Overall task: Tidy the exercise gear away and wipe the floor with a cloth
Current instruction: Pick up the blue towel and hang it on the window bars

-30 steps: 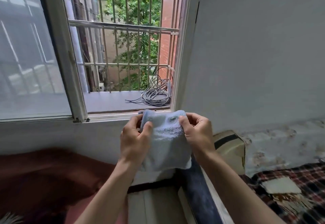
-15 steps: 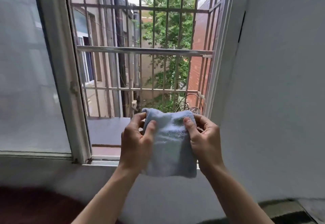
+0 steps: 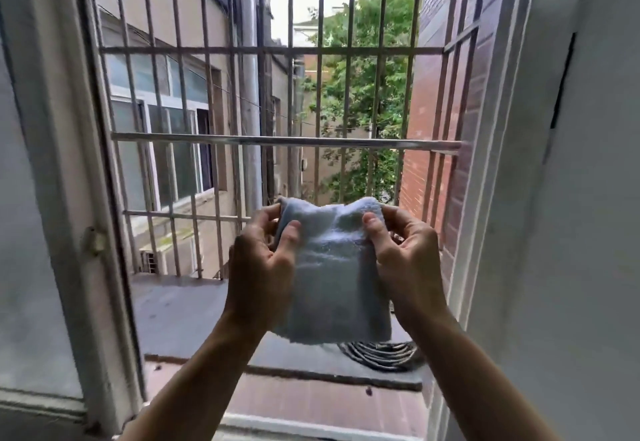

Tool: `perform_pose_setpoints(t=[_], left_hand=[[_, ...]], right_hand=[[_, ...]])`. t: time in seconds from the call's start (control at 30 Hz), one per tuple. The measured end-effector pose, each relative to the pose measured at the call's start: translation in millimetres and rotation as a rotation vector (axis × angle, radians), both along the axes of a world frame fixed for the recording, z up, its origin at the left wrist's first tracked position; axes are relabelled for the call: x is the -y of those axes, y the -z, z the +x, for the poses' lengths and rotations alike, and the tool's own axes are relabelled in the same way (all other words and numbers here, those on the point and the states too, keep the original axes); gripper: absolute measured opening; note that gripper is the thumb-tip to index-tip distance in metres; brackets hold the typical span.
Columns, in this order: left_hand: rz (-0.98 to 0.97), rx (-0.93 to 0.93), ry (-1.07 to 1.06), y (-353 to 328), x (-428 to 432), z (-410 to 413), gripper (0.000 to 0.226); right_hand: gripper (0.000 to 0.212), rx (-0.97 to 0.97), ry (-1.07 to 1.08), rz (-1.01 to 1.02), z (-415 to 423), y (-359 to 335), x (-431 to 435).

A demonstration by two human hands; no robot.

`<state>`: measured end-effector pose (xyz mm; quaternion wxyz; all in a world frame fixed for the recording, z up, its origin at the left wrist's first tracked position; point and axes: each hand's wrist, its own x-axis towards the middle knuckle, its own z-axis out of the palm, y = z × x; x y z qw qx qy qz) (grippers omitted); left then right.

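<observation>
Below the rail (image 3: 284, 140), the left hand (image 3: 263, 267) pinches one top corner of the cloth (image 3: 336, 284) and the right hand (image 3: 405, 260) pinches the other, thumbs in front. Should either pinch slip, or the cloth be laid unevenly over the rail, it would likely slide off and drop onto the ledge (image 3: 180, 309) under the rail. The cloth is pale blue terry, nubbly, limp, seemingly folded roughly square; the rail is a smooth, round metal bar.
</observation>
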<state>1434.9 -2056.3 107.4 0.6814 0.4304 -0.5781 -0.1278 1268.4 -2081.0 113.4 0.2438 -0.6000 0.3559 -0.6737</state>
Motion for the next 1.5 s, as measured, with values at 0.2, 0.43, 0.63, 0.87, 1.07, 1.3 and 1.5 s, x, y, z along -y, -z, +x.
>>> perform_pose_setpoints(t=[0.2,0.43,0.63,0.87,1.07,1.3,1.5], left_hand=[[-0.06,-0.003,0.005,-15,95,26,0.022],[-0.187,0.023,-0.002,-56,205,61,0.024],[-0.218,0.011,0.012,-92,273,76,0.024],[-0.284,0.021,-0.083,-138,322,84,0.025],[-0.182,0.046,-0.1,-167,364,84,0.018],[-0.064,0.239,-0.227,-155,405,81,0.022],[-0.014,0.335,-0.294,-144,421,82,0.017]], right_hand=[[0.015,-0.025,0.066,-0.053,27,-20,89],[0.015,-0.003,0.18,-0.154,67,-56,188],[0.022,-0.021,0.252,-0.188,82,-98,255],[0.024,0.029,0.245,-0.233,95,-143,309],[0.011,0.034,0.238,-0.168,96,-171,360],[0.016,-0.183,0.308,0.048,86,-158,398],[0.011,-0.317,0.313,0.136,79,-153,402]])
